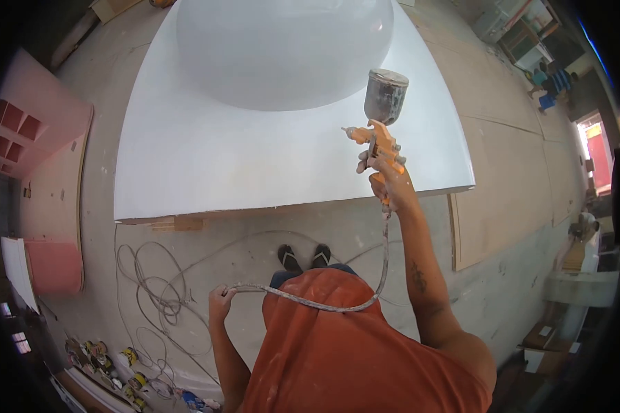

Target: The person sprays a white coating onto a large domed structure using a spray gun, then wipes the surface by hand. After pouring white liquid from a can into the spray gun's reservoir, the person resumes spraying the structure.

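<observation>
My right hand is wrapped round the handle of an orange spray gun, held over the front right part of a large white panel. A paint-smeared metal cup sits on top of the gun, and its nozzle points left. From the bottom of the grip a stained hose hangs and curves across my front. My left hand is closed on this hose at the left, below the panel's front edge. A big rounded white form rises from the back of the panel.
Loops of hose lie on the floor at left, with several paint cans lower down. A pink cabinet stands at far left. Flat boards lie at right. A person is far off at upper right.
</observation>
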Demonstrator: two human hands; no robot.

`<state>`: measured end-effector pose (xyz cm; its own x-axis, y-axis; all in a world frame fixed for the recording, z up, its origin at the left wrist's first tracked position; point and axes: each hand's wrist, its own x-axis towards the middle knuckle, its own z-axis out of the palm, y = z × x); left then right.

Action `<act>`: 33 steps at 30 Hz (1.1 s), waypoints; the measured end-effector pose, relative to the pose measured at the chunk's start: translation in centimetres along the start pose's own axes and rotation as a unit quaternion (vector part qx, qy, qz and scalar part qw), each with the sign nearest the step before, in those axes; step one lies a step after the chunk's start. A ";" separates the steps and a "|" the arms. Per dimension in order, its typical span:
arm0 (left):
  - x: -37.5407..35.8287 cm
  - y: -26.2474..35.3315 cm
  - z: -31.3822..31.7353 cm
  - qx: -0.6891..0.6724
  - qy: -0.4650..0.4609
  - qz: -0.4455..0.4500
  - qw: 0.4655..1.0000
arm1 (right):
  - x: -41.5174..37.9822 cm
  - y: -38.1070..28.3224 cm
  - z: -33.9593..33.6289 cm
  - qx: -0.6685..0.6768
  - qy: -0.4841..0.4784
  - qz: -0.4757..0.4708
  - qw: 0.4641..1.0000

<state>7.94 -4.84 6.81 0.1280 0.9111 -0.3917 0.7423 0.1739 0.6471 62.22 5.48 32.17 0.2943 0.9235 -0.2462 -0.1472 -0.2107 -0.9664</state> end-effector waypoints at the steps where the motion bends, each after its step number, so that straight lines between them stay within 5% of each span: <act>1: 0.0 -0.9 -0.4 -0.005 0.006 -0.009 1.000 | -0.4 0.9 1.6 0.015 -0.001 0.004 1.000; 3: -1.0 1.8 -0.9 0.014 -0.173 0.078 0.982 | -2.5 -1.4 1.1 -0.023 -0.010 0.000 1.000; 4: -0.2 0.8 -1.4 0.011 -0.170 0.066 0.983 | -2.5 0.1 3.0 -0.023 -0.021 0.007 0.999; 6: 0.9 2.5 -1.1 0.143 -0.324 0.060 0.933 | -3.4 1.2 4.6 -0.160 0.012 -0.039 0.986; 8: 3.8 1.7 1.2 0.084 -0.288 0.144 0.943 | -4.7 2.3 6.7 -0.157 0.009 -0.036 0.987; 10: 4.5 14.4 -0.6 -0.070 -0.202 0.155 0.964 | -5.6 3.4 7.7 -0.161 0.008 -0.029 0.986; 11: 5.2 19.4 -1.5 -0.220 -0.200 0.171 0.940 | -6.1 4.7 8.5 -0.152 0.000 -0.048 0.987; 13: 6.1 26.6 -1.0 -0.561 -0.222 0.070 0.794 | -7.0 5.2 9.6 -0.142 -0.011 -0.061 0.988; 15: 6.7 31.5 -0.8 -0.651 -0.182 0.090 0.731 | -8.8 5.3 11.0 -0.179 -0.024 -0.050 0.982; 18: 6.9 33.8 -0.8 -0.686 -0.259 0.047 0.678 | -10.1 6.0 12.3 -0.217 -0.040 -0.159 0.962; 33: 5.5 34.5 2.2 -0.685 -0.224 0.049 0.692 | -11.9 8.1 11.1 -0.134 -0.012 -0.050 0.990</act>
<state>35.68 5.35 25.59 0.5523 0.7896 -0.2673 -0.5645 0.5901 0.5772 47.05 -3.69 28.12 0.2717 0.9507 -0.1494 0.1385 -0.1923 -0.9715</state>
